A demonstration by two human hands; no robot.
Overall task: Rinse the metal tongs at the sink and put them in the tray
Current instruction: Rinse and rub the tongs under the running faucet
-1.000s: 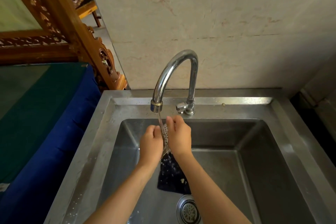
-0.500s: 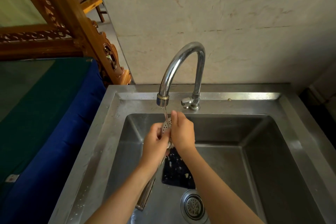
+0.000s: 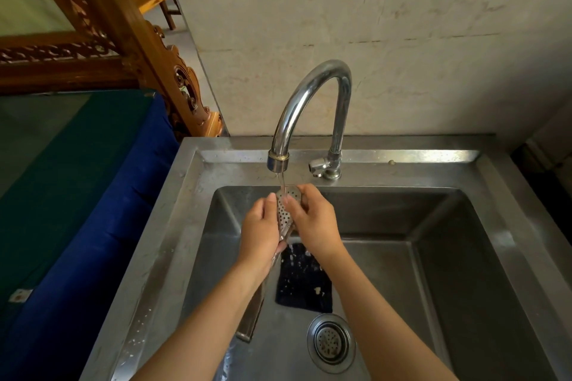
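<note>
metal tongs [image 3: 285, 213] under the tap [image 3: 309, 102], perforated head in the thin stream, clasped by left hand [image 3: 260, 235] fingers, right hand [image 3: 315, 223] fingertips rubbing; best turned slowly to wet both faces; tray unseen.

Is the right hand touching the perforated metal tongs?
Touching. The head view shows the right hand with its fingers wrapped against the perforated metal tongs, no gap.
</note>
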